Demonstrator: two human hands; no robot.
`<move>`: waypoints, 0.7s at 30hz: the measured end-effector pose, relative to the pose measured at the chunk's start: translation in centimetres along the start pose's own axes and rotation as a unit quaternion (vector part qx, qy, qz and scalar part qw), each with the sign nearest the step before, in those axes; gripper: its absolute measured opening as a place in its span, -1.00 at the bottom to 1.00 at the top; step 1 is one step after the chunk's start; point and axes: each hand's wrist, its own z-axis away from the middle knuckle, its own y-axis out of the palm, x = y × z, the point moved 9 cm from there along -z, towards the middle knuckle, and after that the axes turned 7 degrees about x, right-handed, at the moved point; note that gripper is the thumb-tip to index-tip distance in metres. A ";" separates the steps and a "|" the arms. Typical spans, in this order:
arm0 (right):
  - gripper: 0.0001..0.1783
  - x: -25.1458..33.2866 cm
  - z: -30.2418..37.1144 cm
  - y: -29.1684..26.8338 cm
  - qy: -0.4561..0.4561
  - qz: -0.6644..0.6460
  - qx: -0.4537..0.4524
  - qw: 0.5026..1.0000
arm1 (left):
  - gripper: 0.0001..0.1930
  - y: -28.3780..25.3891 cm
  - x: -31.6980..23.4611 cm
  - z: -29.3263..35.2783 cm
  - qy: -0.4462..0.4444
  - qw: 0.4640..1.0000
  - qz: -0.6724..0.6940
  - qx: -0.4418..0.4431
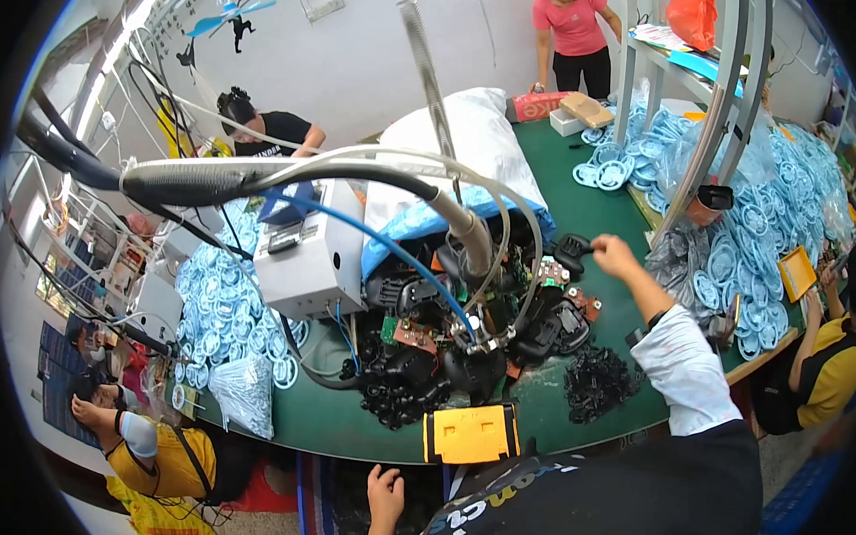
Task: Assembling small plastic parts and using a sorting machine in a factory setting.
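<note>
My right hand [617,258] reaches over the green table, finger and thumb closed at the edge of a black game controller shell [572,248]. Below the table's front edge is my left hand [385,497], fingers loosely bent and apart, with nothing visible in it. Between my arms, a yellow and black case-like block [471,435] sits at the table edge. A metal-tipped screwdriving tool [482,335] hangs over a heap of black controller shells [550,328] and circuit boards [413,335]. Small black parts [598,382] are piled nearer to me.
A grey box-shaped machine [310,263] stands left of the heap. Behind lies a big white sack [452,127]. Light-blue ring-shaped parts pile up left [224,308] and right [759,232]. Hoses and a blue air line [382,239] cross overhead. Other people work around the table.
</note>
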 end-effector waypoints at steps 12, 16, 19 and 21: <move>-0.54 -1.3 -2.7 8.1 0.138 0.167 0.011 0.976 | -0.78 -2.3 6.2 6.3 -0.082 0.992 -0.098 0.004; -0.70 6.5 -1.8 -1.1 0.100 0.144 -0.056 0.983 | -0.77 -1.1 15.2 14.1 -0.333 0.942 0.042 0.010; -0.69 8.2 -3.4 -5.0 -0.030 0.159 -0.053 0.985 | -0.75 4.2 26.0 23.6 -0.453 0.880 0.133 0.046; -0.69 7.2 -9.4 0.4 -0.076 0.131 0.007 0.988 | -0.78 4.5 22.1 22.0 -0.458 0.871 0.051 0.173</move>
